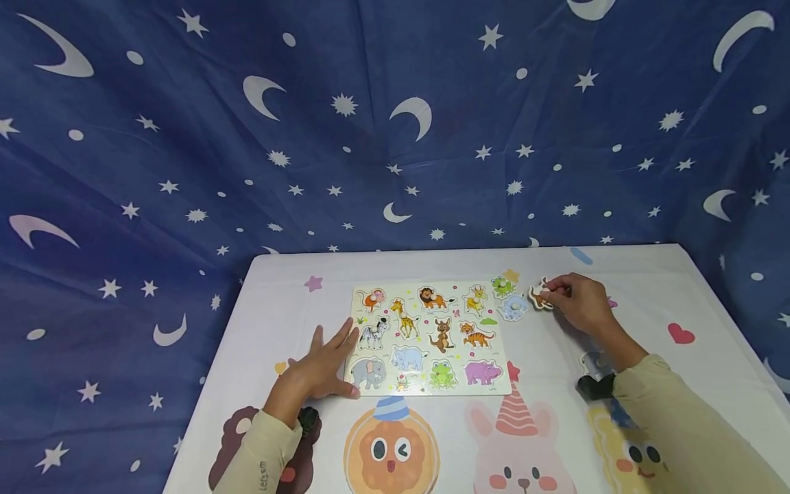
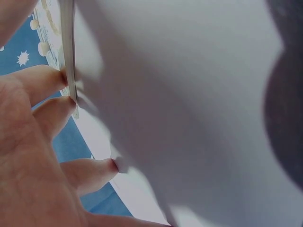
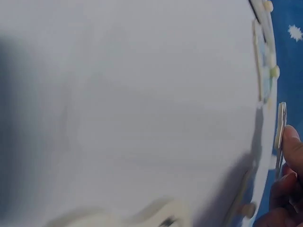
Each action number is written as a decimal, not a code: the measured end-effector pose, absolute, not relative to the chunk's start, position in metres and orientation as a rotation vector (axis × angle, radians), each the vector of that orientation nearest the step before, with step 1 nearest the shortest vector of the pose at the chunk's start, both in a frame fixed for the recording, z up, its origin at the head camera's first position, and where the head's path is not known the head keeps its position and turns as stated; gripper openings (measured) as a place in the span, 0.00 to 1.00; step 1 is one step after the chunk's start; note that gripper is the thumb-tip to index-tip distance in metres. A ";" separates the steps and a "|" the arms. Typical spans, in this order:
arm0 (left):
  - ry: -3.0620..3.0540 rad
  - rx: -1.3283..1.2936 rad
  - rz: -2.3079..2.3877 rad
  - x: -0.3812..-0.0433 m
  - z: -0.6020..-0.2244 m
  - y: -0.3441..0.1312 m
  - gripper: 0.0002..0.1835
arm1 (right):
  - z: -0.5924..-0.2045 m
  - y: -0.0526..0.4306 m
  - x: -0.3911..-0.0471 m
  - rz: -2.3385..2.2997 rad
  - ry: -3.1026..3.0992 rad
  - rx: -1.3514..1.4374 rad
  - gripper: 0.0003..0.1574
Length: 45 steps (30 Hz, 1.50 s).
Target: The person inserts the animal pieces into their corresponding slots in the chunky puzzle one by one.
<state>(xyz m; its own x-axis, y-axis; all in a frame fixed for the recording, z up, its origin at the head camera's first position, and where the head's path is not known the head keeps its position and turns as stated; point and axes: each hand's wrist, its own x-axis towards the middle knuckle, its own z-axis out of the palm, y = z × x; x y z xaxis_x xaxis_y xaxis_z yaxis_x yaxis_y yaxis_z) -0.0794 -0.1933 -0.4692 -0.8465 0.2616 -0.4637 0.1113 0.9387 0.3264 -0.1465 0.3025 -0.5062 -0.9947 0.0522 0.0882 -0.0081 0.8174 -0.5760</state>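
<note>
A cream animal puzzle board lies flat on the table, printed with a zebra, giraffe, lion, kangaroo and other animals. Along its left edge rests my left hand, fingers spread; in the left wrist view two fingertips touch the board's side. Past the board's right side, my right hand pinches a brown animal puzzle piece between thumb and fingers. The right wrist view shows this held piece edge-on, its picture not readable. Just left of it lie a green frog piece and a light-blue elephant piece.
Partly hidden beside my right forearm is a greyish puzzle piece. Wooden knobs stand up from the board. The white tablecloth carries printed cartoon figures. Behind the table hangs a blue curtain with moons and stars.
</note>
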 end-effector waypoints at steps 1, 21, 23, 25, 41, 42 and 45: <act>2.576 0.264 0.395 -0.079 -0.469 -0.193 0.64 | -0.505 0.300 -0.146 0.928 -2.890 -0.016 0.12; 2.582 0.277 0.407 -0.080 -0.470 -0.194 0.64 | -0.487 0.212 -0.139 1.179 -2.882 0.281 0.09; 2.582 0.279 0.408 -0.079 -0.470 -0.194 0.64 | -0.488 0.204 -0.137 1.208 -2.890 0.306 0.08; 2.585 0.282 0.413 -0.079 -0.470 -0.193 0.64 | -0.490 0.196 -0.134 1.234 -2.884 0.340 0.07; 2.589 0.267 0.417 -0.080 -0.468 -0.193 0.64 | -0.501 0.156 -0.130 1.244 -2.861 0.548 0.07; 2.586 0.269 0.417 -0.080 -0.468 -0.193 0.64 | -0.502 0.155 -0.130 1.237 -2.862 0.559 0.07; 2.580 0.269 0.414 -0.079 -0.468 -0.193 0.64 | -0.502 0.150 -0.127 1.233 -2.859 0.578 0.08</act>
<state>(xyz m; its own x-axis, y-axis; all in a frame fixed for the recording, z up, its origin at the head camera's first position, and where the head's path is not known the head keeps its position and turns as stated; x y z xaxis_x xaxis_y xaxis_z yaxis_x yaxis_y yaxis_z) -0.0793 -0.1930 -0.4684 -0.8508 0.2660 -0.4532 0.1108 0.9338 0.3402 -0.1275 0.1503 -0.5025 -0.9330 -0.3395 0.1195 -0.3200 0.6304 -0.7073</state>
